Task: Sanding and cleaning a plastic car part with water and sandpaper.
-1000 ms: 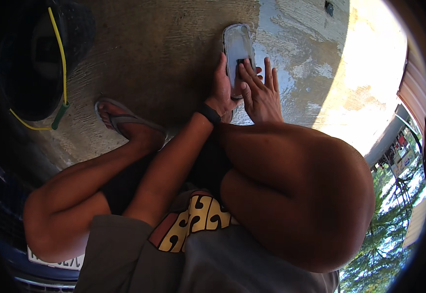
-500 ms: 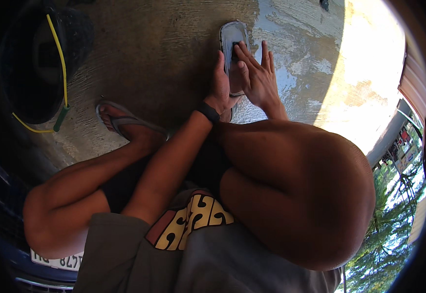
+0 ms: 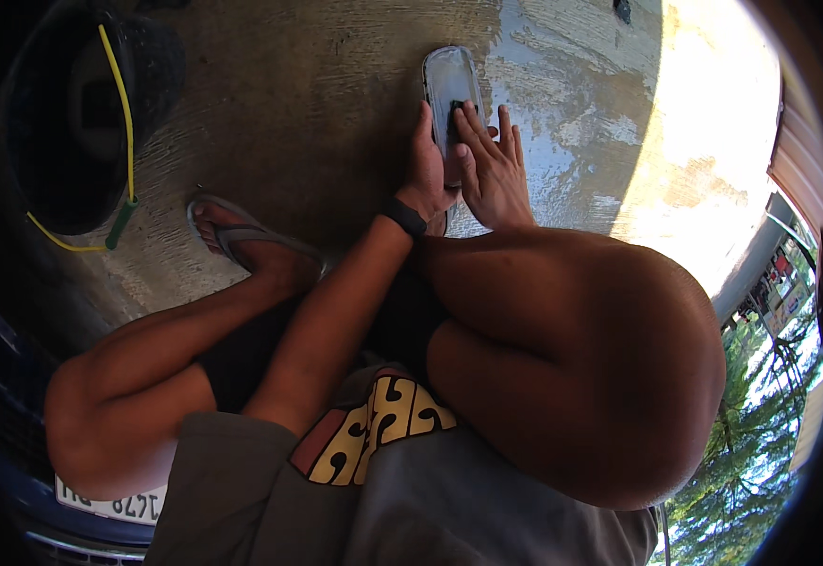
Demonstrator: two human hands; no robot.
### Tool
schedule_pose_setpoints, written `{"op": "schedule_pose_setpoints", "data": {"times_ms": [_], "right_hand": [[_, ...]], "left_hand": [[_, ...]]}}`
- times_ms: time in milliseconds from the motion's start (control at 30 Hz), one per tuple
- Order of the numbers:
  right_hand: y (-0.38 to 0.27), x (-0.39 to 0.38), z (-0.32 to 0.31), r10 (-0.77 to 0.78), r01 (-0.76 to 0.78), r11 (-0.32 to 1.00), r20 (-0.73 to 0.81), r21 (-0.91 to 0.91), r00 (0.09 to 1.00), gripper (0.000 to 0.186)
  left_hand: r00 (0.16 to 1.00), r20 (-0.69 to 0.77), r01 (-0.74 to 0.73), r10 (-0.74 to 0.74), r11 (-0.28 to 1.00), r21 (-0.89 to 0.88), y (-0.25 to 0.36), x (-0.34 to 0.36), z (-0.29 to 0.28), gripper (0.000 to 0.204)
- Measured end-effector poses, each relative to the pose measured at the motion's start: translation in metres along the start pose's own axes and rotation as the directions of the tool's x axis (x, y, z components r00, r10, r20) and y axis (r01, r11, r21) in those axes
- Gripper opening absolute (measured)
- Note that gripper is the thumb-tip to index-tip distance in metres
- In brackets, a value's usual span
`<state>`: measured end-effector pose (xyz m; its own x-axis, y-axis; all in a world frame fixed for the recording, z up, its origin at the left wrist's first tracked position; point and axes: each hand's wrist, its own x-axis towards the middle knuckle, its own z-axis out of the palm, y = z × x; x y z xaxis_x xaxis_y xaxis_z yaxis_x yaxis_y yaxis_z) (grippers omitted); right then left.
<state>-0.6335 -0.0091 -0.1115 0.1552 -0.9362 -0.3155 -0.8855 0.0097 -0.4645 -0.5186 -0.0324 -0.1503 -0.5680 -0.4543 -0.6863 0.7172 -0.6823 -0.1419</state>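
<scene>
Near the top centre of the head view, over rough grey-brown concrete floor [image 3: 289, 94]: a long, round-ended, glossy grey panel with a thin dark rim [image 3: 449, 77], pointing lengthwise away from the body. Held by the left hand [image 3: 424, 170], with a black band [image 3: 404, 217] at the wrist; thumb laid along the panel's left edge, other fingers mostly hidden behind, firmness of the hold hard to judge. On the panel's face, beneath the leading fingertips of the right hand [image 3: 498, 179], a small black pad [image 3: 455, 109]; fingers there nearly straight and somewhat spread, resting on the pad rather than wrapped around it. For good rubbing, probably best to brace the panel from behind with the left hand, matching each push. Keep the pad flat under at least two fingertips, press lightly and evenly, and overlap the strokes out to the rounded end. Ease off beside the rim to avoid catching the pad or tipping the panel. Well apart to the left, a black bucket-like container [image 3: 152, 75] with a yellow handle [image 3: 126, 113] and green grip [image 3: 122, 224].
</scene>
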Motion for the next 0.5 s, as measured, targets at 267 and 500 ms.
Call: {"op": "schedule_pose_setpoints", "data": {"times_ms": [267, 500], "right_hand": [[0.001, 0.057, -0.008, -0.019, 0.014, 0.994, -0.043, -0.109, 0.999, 0.051], [-0.001, 0.007, 0.006, -0.046, 0.045, 0.998, -0.026, -0.051, 0.999, 0.048]], "left_hand": [[0.998, -0.061, -0.031, 0.029, 0.999, -0.020, 0.001, -0.004, 0.015, 0.080], [1.000, 0.000, -0.002, 0.002, 1.000, 0.020, 0.005, -0.003, -0.005, 0.079]]}}
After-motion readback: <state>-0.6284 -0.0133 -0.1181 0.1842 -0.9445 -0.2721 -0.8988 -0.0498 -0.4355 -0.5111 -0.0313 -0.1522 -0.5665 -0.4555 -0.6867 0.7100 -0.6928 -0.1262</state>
